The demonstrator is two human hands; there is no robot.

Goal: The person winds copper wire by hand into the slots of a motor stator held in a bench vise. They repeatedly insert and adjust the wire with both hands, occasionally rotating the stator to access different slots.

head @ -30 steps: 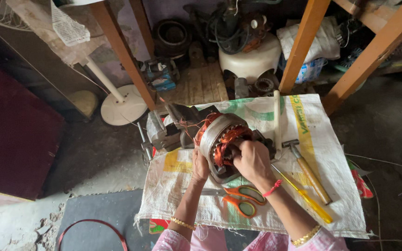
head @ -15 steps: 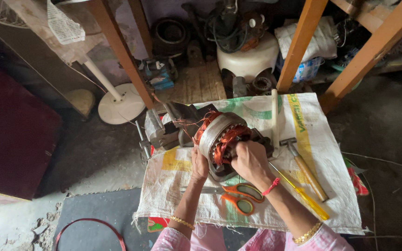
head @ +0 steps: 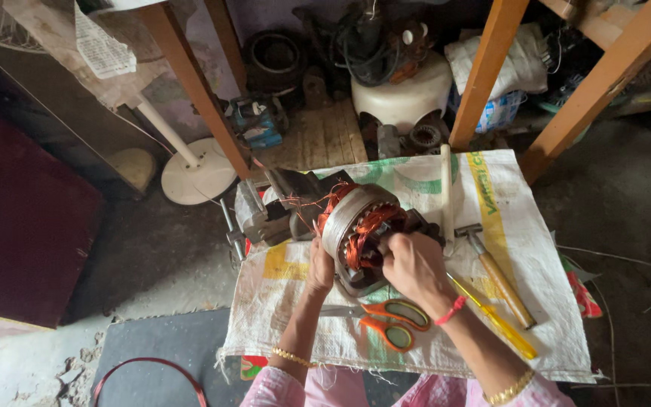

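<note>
Left hand (head: 319, 273) braces the stator (head: 357, 235), fingers pressed against its rim; right hand (head: 414, 265) fists shut on copper windings (head: 371, 230). Best pulled steadily, stator held firm. Scissors (head: 386, 320) lie just beside.

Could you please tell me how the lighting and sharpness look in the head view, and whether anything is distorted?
Head view: soft, even daylight, no glare; the motor stator, left hand and right hand are sharp; clutter under the wooden frame sits in deep shadow; the wide lens splays the frame's legs outward; the woven sack shows only faint shadows under the scissors and hammer.
</note>
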